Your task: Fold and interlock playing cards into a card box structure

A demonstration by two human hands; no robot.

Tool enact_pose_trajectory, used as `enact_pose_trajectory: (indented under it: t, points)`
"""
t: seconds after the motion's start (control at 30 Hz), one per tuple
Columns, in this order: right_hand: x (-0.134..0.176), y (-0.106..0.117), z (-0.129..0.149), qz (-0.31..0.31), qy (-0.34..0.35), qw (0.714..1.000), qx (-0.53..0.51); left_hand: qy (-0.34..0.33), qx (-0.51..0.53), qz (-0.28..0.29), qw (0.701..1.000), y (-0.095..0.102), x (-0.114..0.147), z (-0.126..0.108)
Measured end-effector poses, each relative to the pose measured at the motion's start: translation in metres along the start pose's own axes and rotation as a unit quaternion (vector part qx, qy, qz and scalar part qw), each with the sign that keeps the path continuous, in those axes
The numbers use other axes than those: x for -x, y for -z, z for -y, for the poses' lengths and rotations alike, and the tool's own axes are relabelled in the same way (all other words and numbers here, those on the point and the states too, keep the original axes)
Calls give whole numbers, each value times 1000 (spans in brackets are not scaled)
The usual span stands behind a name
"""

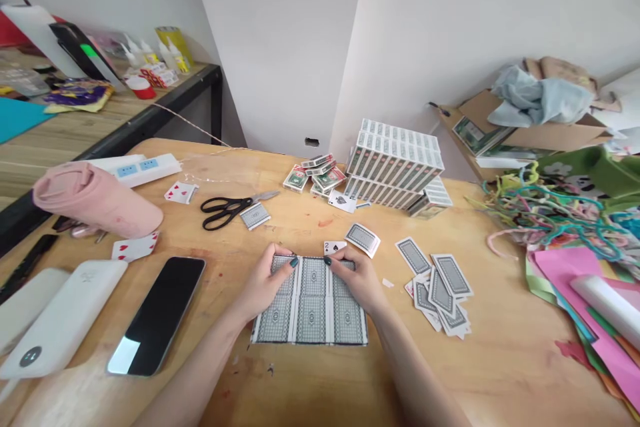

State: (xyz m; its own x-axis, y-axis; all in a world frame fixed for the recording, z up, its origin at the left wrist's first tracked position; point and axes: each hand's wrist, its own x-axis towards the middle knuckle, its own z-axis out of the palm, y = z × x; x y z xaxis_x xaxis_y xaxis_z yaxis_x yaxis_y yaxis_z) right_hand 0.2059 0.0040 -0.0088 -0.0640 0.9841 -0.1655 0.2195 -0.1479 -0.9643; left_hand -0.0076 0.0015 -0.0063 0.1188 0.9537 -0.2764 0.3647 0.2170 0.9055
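A flat panel of playing cards [312,321], patterned backs up and set side by side, lies on the wooden table in front of me. My left hand [270,279] grips its far edge near the left end, thumb on top. Closer to the right end, my right hand [356,275] pinches the same far edge, also with the thumb on top. Just beyond the panel shows part of a card with a 2 of spades [334,247]. A slightly bent card [363,239] lies face down beyond my right hand. The undersides of my fingers are hidden.
Loose cards [442,293] lie scattered at the right. Black-handled scissors [225,211] rest beyond my left hand, beside a folded card [255,215]. Card boxes [393,163] are stacked at the back. A phone [157,315] and white power banks [65,317] lie left; yarn [555,213] lies right.
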Motion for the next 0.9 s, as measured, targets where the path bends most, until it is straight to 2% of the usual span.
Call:
enact_pose_trajectory:
  t: [0.3,0.5,0.63,0.77,0.87,0.9]
  points:
    - [8,-2,-3,-33,11,998,-43,-18,28,0,999,-1,-2,0]
    - [12,-9,-9,-89,10,993,-81,-31,85,-5,996,2,-11,1]
    - [15,-13,-14,-143,30,986,-76,-13,97,-63,993,16,-14,-2]
    - [4,10,-22,-228,64,971,-20,-3,61,-116,991,36,-1,0]
    - [-11,35,-31,-267,77,959,49,0,47,-92,995,44,26,11]
    - [-16,41,-35,-264,87,953,119,-2,50,-71,996,44,37,16]
